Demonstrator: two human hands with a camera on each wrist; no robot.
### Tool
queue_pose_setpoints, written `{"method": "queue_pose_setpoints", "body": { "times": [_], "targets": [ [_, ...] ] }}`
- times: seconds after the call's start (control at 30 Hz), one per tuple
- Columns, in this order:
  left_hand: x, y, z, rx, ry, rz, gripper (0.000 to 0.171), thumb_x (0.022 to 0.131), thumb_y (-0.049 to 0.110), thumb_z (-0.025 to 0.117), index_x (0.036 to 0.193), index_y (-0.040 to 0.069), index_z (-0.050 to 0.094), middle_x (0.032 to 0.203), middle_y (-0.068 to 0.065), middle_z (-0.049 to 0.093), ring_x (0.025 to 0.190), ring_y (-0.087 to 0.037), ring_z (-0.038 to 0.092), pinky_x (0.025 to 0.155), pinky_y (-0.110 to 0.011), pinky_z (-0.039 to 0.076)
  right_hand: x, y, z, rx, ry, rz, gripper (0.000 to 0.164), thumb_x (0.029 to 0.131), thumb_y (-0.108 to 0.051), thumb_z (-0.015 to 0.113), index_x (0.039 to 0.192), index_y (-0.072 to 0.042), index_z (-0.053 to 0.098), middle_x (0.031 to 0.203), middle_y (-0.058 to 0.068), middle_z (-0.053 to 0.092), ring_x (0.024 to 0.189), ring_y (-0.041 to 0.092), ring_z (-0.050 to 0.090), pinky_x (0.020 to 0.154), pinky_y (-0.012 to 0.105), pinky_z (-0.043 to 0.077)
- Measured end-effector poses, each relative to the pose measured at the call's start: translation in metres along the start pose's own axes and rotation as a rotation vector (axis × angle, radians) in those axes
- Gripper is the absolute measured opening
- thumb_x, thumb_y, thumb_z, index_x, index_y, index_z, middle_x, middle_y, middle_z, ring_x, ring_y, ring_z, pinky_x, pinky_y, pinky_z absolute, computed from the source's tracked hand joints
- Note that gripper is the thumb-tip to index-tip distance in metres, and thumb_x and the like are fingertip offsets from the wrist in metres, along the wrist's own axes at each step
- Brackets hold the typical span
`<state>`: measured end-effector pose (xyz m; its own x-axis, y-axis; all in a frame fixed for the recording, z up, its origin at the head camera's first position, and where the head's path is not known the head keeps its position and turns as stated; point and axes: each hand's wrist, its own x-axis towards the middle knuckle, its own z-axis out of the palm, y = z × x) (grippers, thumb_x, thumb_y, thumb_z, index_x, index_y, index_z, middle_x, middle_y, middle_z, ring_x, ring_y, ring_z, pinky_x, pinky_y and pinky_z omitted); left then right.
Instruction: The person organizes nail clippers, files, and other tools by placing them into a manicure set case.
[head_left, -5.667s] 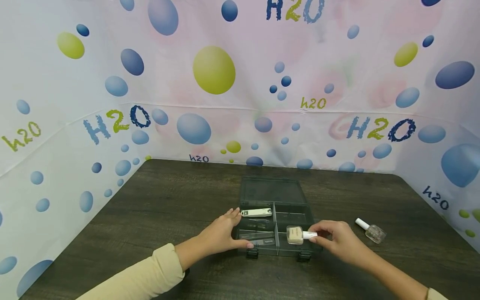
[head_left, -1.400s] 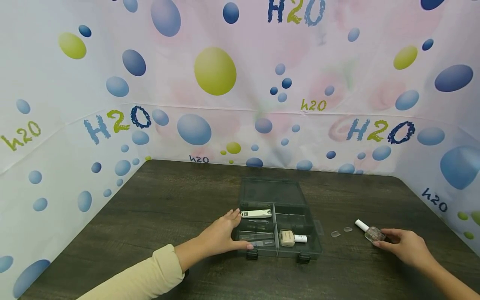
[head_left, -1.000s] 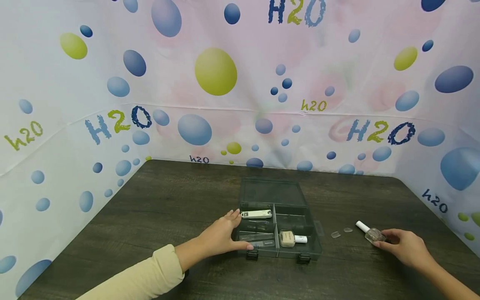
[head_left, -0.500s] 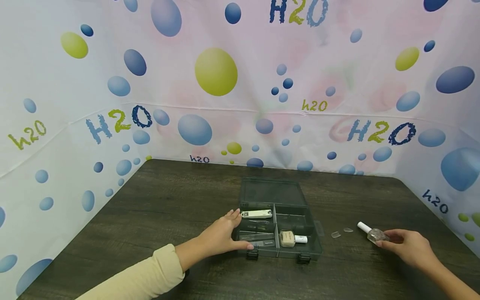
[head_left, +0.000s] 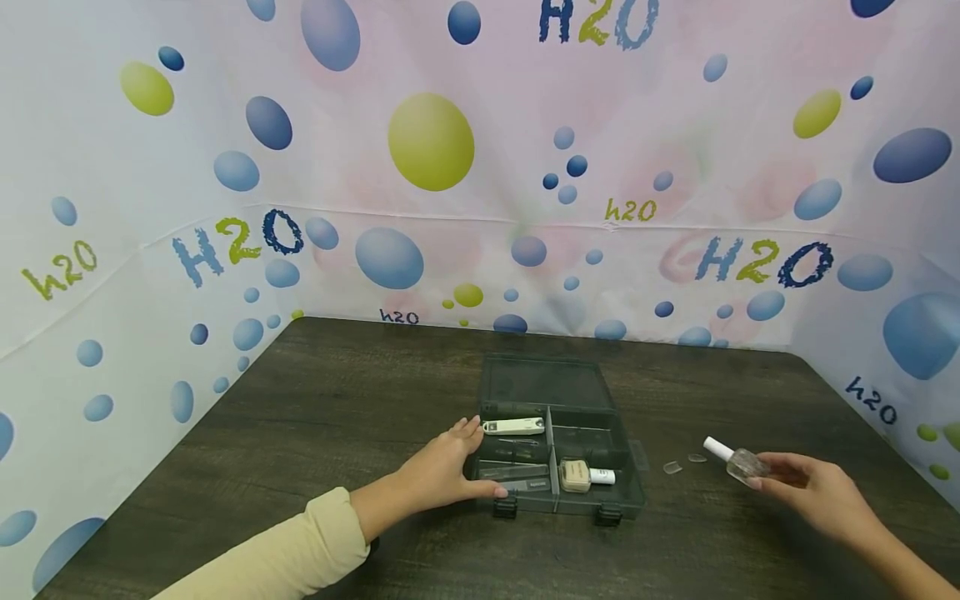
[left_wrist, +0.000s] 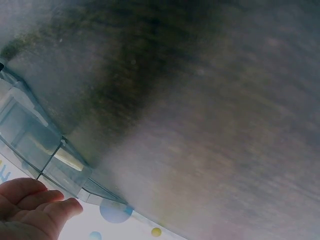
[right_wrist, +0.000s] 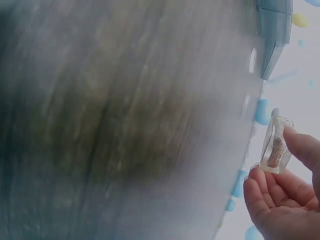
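My right hand (head_left: pixel 817 492) pinches a clear nail polish bottle (head_left: pixel 746 465) by its glass body, its white cap pointing up and left. In the right wrist view the thumb and fingers hold the same bottle (right_wrist: pixel 276 147). My left hand (head_left: pixel 442 467) rests with spread, straight fingers at the left side of a dark see-through divided box (head_left: pixel 592 505). The box's lid (head_left: pixel 543 383) lies folded back. Inside, a beige nail polish bottle (head_left: pixel 576 476) lies on its side in the front right compartment, and a white nail clipper (head_left: pixel 513 427) lies at the back left.
Two small clear pieces (head_left: pixel 672 468) lie on the dark wooden table (head_left: pixel 360 383) between the box and my right hand. Small flat see-through items (head_left: pixel 517 479) fill the front left of the box. A printed curtain (head_left: pixel 480 167) hangs behind the table.
The beige bottle, earlier in my right hand over the box, now lies inside it. My right hand has taken hold of the clear bottle and raised it slightly leftward. The left hand stays put.
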<state>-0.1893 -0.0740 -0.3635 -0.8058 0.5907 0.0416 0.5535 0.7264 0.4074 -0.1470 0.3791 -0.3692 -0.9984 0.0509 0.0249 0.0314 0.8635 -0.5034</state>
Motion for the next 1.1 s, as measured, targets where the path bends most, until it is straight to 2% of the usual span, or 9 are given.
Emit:
{"method": "queue_pose_setpoints", "body": {
  "times": [0.13, 0.23, 0.57, 0.8, 1.1],
  "targets": [
    [0.000, 0.000, 0.000, -0.001, 0.001, 0.002, 0.085, 0.080, 0.049, 0.067, 0.135, -0.009, 0.041, 0.146, -0.026, 0.030, 0.135, -0.043, 0.029, 0.105, -0.055, 0.034, -0.003, -0.005, 0.003, 0.044, 0.008, -0.023, 0.055, 0.087, -0.030, 0.065, 0.119, 0.014, 0.053, 0.101, 0.023, 0.066, 0.071, -0.011, 0.055, 0.059, 0.023, 0.053],
    [0.000, -0.001, 0.000, -0.002, 0.000, 0.001, 0.085, 0.080, 0.050, 0.067, 0.136, -0.009, 0.040, 0.146, -0.026, 0.030, 0.135, -0.042, 0.029, 0.105, -0.055, 0.034, -0.004, -0.011, 0.005, 0.062, 0.019, -0.051, 0.053, 0.087, -0.027, 0.066, 0.120, 0.013, 0.054, 0.102, 0.023, 0.066, 0.070, -0.017, 0.050, 0.059, 0.021, 0.052],
    [0.000, -0.001, 0.001, 0.002, 0.003, -0.007, 0.087, 0.079, 0.051, 0.067, 0.136, -0.009, 0.040, 0.147, -0.025, 0.029, 0.136, -0.042, 0.029, 0.105, -0.055, 0.034, -0.009, -0.034, 0.016, 0.113, 0.025, -0.152, 0.044, 0.086, -0.017, 0.067, 0.120, 0.009, 0.055, 0.100, 0.017, 0.065, 0.073, -0.012, 0.054, 0.059, 0.019, 0.051],
    [0.000, -0.002, 0.001, -0.001, 0.000, -0.004, 0.086, 0.079, 0.051, 0.067, 0.136, -0.009, 0.040, 0.147, -0.026, 0.029, 0.136, -0.042, 0.029, 0.104, -0.056, 0.034, -0.011, -0.043, 0.024, 0.163, 0.022, -0.237, 0.043, 0.085, -0.013, 0.067, 0.119, 0.009, 0.055, 0.102, 0.018, 0.064, 0.076, -0.012, 0.054, 0.061, 0.019, 0.052],
    [-0.001, -0.001, 0.000, -0.004, 0.000, -0.007, 0.086, 0.079, 0.050, 0.067, 0.136, -0.009, 0.040, 0.147, -0.026, 0.029, 0.136, -0.042, 0.029, 0.105, -0.055, 0.034, -0.006, -0.063, 0.031, 0.255, -0.041, -0.323, 0.040, 0.087, -0.011, 0.064, 0.120, 0.010, 0.054, 0.104, 0.019, 0.063, 0.078, -0.008, 0.056, 0.060, 0.022, 0.053]
  ]
}}
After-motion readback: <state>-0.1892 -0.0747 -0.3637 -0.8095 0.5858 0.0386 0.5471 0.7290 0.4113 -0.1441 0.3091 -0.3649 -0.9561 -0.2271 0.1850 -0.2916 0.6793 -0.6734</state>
